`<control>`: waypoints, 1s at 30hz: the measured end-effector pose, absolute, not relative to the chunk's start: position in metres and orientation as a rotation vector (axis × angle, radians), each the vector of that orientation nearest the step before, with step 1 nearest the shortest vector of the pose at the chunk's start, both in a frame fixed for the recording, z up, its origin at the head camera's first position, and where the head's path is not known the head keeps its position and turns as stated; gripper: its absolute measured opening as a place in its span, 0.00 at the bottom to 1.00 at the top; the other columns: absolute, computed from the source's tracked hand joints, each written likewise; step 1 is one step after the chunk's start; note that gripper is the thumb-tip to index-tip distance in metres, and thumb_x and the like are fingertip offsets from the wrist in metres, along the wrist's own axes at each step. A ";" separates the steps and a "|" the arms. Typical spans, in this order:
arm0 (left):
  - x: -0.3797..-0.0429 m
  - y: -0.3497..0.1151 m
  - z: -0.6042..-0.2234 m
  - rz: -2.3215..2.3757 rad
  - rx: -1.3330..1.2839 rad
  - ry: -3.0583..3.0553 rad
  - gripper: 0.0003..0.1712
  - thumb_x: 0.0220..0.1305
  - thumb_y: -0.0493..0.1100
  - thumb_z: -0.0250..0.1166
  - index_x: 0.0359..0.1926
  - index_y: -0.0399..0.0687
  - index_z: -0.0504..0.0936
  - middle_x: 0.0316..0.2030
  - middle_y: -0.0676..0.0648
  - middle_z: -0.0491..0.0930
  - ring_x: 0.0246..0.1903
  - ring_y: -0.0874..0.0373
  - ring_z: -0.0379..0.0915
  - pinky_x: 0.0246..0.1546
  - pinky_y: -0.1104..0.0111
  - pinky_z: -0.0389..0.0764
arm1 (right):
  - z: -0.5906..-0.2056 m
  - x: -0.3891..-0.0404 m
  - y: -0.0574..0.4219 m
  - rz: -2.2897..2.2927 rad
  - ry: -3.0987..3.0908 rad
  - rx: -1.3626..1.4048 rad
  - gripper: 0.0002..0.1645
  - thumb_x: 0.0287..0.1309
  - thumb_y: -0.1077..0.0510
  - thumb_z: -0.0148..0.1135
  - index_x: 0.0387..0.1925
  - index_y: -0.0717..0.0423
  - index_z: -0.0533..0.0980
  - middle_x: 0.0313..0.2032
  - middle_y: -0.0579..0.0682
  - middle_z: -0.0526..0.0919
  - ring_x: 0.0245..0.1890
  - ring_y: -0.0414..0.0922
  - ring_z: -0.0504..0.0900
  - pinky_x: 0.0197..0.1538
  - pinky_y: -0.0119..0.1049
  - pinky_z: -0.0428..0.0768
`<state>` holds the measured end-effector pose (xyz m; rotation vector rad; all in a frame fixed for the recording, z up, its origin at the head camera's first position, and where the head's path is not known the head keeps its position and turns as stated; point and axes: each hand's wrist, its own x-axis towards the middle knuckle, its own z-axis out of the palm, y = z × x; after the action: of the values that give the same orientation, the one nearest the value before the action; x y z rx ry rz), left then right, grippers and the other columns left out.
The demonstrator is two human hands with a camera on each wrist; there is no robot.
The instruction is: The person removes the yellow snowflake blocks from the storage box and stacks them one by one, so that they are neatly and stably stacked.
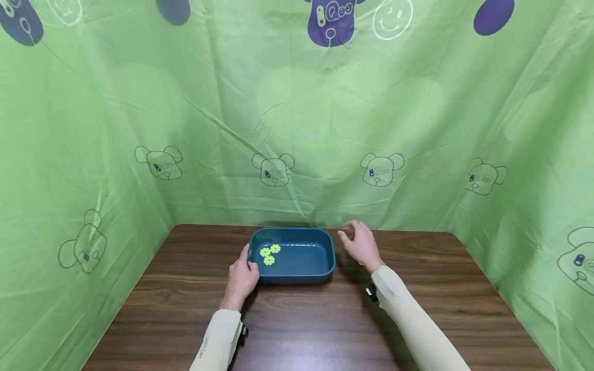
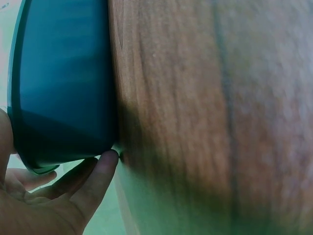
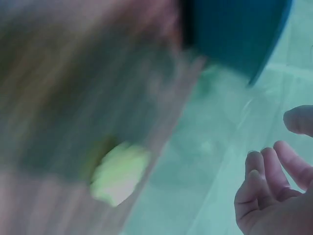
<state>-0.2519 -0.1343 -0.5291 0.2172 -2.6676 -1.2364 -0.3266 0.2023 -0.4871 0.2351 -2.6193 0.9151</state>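
Observation:
A dark blue rectangular plastic basin (image 1: 301,260) stands on the table, with several yellow-green flower-shaped pieces (image 1: 268,260) lying at the left of its floor. My left hand (image 1: 242,278) grips its left end. In the left wrist view, fingers (image 2: 100,178) touch the low outer wall near the table. To the right of the basin, my right hand (image 1: 363,248) is held in the air with thumb and fingers apart and nothing between them. Below it, partly hidden in the head view, lies another yellow-green flower piece (image 3: 121,171), blurred in the right wrist view.
The brown wood-grain table (image 1: 306,319) reaches back to a green printed cloth (image 1: 297,123), which also hangs along both sides. Small black devices (image 1: 372,292) are worn at both wrists, over pale sleeves.

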 end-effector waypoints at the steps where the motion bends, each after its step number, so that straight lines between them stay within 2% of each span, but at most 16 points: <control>1: -0.252 -0.135 -0.529 -1.232 0.221 -2.670 0.37 0.68 0.40 0.52 0.77 0.43 0.60 0.64 0.27 0.73 0.62 0.33 0.73 0.61 0.42 0.73 | -0.484 -0.328 0.194 0.921 -2.615 0.253 0.21 0.63 0.49 0.67 0.52 0.58 0.80 0.41 0.57 0.82 0.42 0.53 0.81 0.46 0.51 0.79; 9: -0.250 -0.135 -0.528 -1.210 0.216 -2.662 0.36 0.67 0.39 0.51 0.76 0.41 0.62 0.62 0.26 0.74 0.61 0.32 0.73 0.60 0.42 0.74 | -0.466 -0.331 0.121 1.039 -2.681 0.357 0.23 0.64 0.46 0.67 0.54 0.56 0.80 0.44 0.55 0.83 0.44 0.50 0.81 0.49 0.48 0.79; 17: -0.251 -0.134 -0.527 -1.216 0.221 -2.675 0.36 0.68 0.39 0.51 0.76 0.40 0.61 0.63 0.26 0.74 0.62 0.32 0.72 0.61 0.42 0.73 | -0.473 -0.326 0.069 1.136 -2.747 0.400 0.23 0.63 0.45 0.68 0.52 0.54 0.80 0.44 0.56 0.83 0.44 0.50 0.80 0.48 0.47 0.78; 21: -0.254 -0.135 -0.528 -1.204 0.209 -2.680 0.36 0.68 0.39 0.52 0.76 0.40 0.61 0.62 0.25 0.74 0.61 0.31 0.73 0.60 0.41 0.74 | -0.482 -0.324 0.053 1.200 -2.780 0.407 0.22 0.62 0.46 0.69 0.50 0.55 0.81 0.40 0.53 0.83 0.40 0.47 0.79 0.46 0.44 0.78; 26: -0.255 -0.135 -0.528 -1.224 0.227 -2.690 0.36 0.69 0.40 0.52 0.77 0.41 0.60 0.63 0.25 0.73 0.62 0.31 0.72 0.62 0.41 0.72 | -0.494 -0.322 0.035 1.295 -2.870 0.385 0.20 0.60 0.50 0.71 0.48 0.58 0.82 0.32 0.47 0.81 0.30 0.42 0.77 0.38 0.38 0.77; 30: -0.252 -0.134 -0.528 -1.243 0.241 -2.701 0.36 0.70 0.41 0.51 0.78 0.42 0.59 0.65 0.26 0.71 0.64 0.31 0.71 0.63 0.40 0.72 | -0.503 -0.320 0.024 1.265 -2.965 0.337 0.20 0.58 0.51 0.73 0.47 0.58 0.83 0.35 0.48 0.84 0.33 0.44 0.80 0.39 0.40 0.80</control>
<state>-0.2524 -0.1339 -0.5283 0.2413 -2.7015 -1.2431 -0.3199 0.0240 -0.5033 0.3373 -2.9655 1.2654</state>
